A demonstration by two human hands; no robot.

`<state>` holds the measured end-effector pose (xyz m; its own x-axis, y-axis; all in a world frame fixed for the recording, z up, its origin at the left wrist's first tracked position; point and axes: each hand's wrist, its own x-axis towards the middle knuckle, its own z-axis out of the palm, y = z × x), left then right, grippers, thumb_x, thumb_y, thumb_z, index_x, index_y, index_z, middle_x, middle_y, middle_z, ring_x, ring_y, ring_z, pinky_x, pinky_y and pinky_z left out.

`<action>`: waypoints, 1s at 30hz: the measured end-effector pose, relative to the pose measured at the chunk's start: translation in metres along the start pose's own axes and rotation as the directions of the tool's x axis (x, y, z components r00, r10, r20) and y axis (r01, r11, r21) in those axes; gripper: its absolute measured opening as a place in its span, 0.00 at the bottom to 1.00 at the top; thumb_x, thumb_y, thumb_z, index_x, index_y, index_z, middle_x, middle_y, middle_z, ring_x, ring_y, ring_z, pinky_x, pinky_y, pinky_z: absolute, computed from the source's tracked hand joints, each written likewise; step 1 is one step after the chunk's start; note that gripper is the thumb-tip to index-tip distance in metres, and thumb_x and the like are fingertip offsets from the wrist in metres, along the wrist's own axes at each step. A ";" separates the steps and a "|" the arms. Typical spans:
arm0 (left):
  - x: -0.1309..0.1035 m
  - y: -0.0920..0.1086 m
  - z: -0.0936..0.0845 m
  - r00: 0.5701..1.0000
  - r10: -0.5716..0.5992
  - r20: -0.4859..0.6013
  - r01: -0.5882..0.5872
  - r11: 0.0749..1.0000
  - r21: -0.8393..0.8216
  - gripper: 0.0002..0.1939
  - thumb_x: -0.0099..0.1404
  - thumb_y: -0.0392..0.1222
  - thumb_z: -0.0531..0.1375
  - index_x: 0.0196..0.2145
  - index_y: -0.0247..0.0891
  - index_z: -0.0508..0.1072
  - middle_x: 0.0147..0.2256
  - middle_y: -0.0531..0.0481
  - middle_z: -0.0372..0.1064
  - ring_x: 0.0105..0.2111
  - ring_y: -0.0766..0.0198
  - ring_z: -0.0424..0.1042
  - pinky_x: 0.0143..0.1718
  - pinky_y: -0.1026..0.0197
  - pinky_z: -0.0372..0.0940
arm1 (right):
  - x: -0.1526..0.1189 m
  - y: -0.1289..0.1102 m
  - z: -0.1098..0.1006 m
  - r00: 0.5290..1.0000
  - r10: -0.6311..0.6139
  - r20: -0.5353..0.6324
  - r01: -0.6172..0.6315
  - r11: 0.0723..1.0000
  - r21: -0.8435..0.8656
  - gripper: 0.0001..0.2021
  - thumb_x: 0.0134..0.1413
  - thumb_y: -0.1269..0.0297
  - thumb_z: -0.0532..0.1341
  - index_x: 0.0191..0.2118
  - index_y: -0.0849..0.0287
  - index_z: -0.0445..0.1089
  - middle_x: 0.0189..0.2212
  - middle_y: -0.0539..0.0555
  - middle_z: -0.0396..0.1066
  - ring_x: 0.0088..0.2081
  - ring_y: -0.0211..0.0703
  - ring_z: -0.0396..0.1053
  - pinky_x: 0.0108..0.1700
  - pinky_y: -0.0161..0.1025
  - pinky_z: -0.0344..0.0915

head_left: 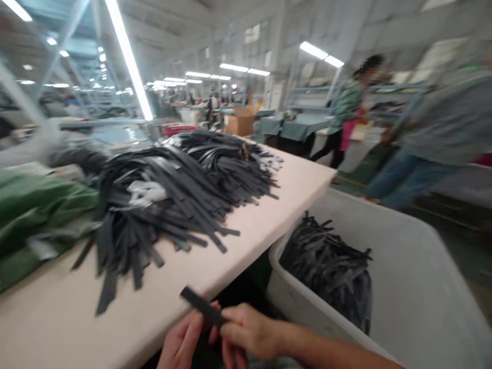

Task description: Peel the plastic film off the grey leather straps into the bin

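A dark strip (202, 305) juts up and to the left from between my two hands, near the front edge of the pale table (300, 177). My right hand (251, 330) is closed on the strip at its lower part. Just to the left, my left hand (184, 338) has its fingers curled against the same strip; its lower part is cut off by the frame. On the table beyond lies a large heap of dark strips (184, 179), with a crumpled white piece (146, 193) on it.
A pale bin (415, 271) at the right holds a pile of dark strips (330, 266). Green cloth (38, 210) covers the table's left end. Past the bin are a person in a green top (346, 107) and a blurred person in grey (442, 123). A cardboard box (240, 123) stands farther back.
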<state>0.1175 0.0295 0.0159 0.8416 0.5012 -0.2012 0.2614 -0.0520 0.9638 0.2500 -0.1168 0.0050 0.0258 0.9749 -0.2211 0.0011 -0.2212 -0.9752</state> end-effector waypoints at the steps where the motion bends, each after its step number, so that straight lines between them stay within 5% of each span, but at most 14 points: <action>1: -0.006 -0.001 -0.007 0.999 -0.004 0.037 0.006 1.000 -0.030 0.19 0.65 0.57 0.57 0.39 0.42 0.81 0.42 0.46 0.78 0.47 0.49 0.74 0.51 0.51 0.68 | 0.003 0.003 -0.002 0.999 0.028 -0.040 -0.022 0.992 0.124 0.22 0.67 0.47 0.47 0.49 0.60 0.66 0.22 0.46 0.70 0.15 0.34 0.65 0.18 0.30 0.58; 6: -0.002 0.006 -0.044 0.989 -0.025 -0.144 0.021 0.999 -0.031 0.13 0.58 0.51 0.64 0.34 0.38 0.81 0.30 0.47 0.78 0.31 0.58 0.75 0.37 0.59 0.69 | 0.006 0.001 -0.037 0.935 0.076 -0.347 0.042 0.947 0.319 0.22 0.61 0.44 0.56 0.42 0.61 0.67 0.20 0.48 0.71 0.13 0.31 0.62 0.17 0.29 0.52; 11: 0.029 0.011 -0.085 0.912 0.196 -0.360 -0.070 0.940 0.335 0.13 0.61 0.51 0.62 0.28 0.39 0.79 0.27 0.50 0.76 0.29 0.60 0.73 0.35 0.61 0.66 | -0.001 0.002 -0.051 0.864 0.158 -0.478 0.055 0.914 0.402 0.24 0.55 0.41 0.60 0.40 0.60 0.69 0.20 0.48 0.69 0.14 0.30 0.60 0.18 0.29 0.50; 17: 0.126 0.020 -0.137 0.795 0.480 -0.370 -0.123 0.725 0.677 0.11 0.65 0.44 0.60 0.42 0.40 0.78 0.43 0.45 0.77 0.42 0.56 0.75 0.47 0.56 0.67 | 0.007 0.007 -0.061 0.825 0.216 -0.523 0.042 0.898 0.438 0.26 0.50 0.38 0.63 0.40 0.59 0.70 0.20 0.48 0.68 0.15 0.31 0.59 0.19 0.31 0.51; 21: 0.192 0.046 -0.168 0.698 0.579 -0.421 0.063 0.536 0.842 0.23 0.62 0.42 0.63 0.54 0.34 0.71 0.55 0.37 0.70 0.55 0.49 0.67 0.57 0.51 0.60 | 0.011 0.009 -0.065 0.819 0.204 -0.537 0.058 0.901 0.430 0.26 0.50 0.39 0.63 0.40 0.59 0.70 0.21 0.48 0.69 0.16 0.33 0.61 0.20 0.32 0.54; 23: 0.216 0.060 -0.177 0.657 0.579 -0.482 0.167 0.512 0.843 0.28 0.61 0.45 0.64 0.57 0.34 0.69 0.56 0.36 0.68 0.56 0.47 0.65 0.56 0.51 0.59 | 0.011 0.012 -0.064 0.817 0.216 -0.534 0.046 0.900 0.434 0.26 0.50 0.38 0.63 0.40 0.59 0.69 0.21 0.49 0.69 0.16 0.33 0.61 0.20 0.33 0.54; 27: 0.243 0.082 -0.184 0.683 0.492 -0.540 0.238 0.549 0.801 0.16 0.64 0.48 0.59 0.44 0.38 0.77 0.46 0.39 0.75 0.48 0.49 0.71 0.48 0.54 0.61 | 0.011 0.022 -0.063 0.803 0.235 -0.548 0.042 0.895 0.445 0.26 0.51 0.38 0.62 0.40 0.59 0.69 0.21 0.48 0.69 0.15 0.32 0.60 0.20 0.32 0.53; 30: 0.240 0.089 -0.185 0.699 0.479 -0.530 0.216 0.565 0.796 0.16 0.65 0.49 0.56 0.29 0.38 0.77 0.33 0.44 0.75 0.38 0.54 0.73 0.39 0.58 0.60 | 0.011 0.027 -0.065 0.801 0.234 -0.551 0.044 0.895 0.443 0.26 0.51 0.38 0.62 0.41 0.58 0.70 0.21 0.49 0.69 0.16 0.33 0.61 0.20 0.32 0.53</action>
<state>0.2552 0.3048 0.0857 0.4632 0.7837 0.4137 0.7061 -0.6085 0.3622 0.3152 -0.1141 -0.0235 0.5720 0.7154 -0.4012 -0.4409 -0.1443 -0.8859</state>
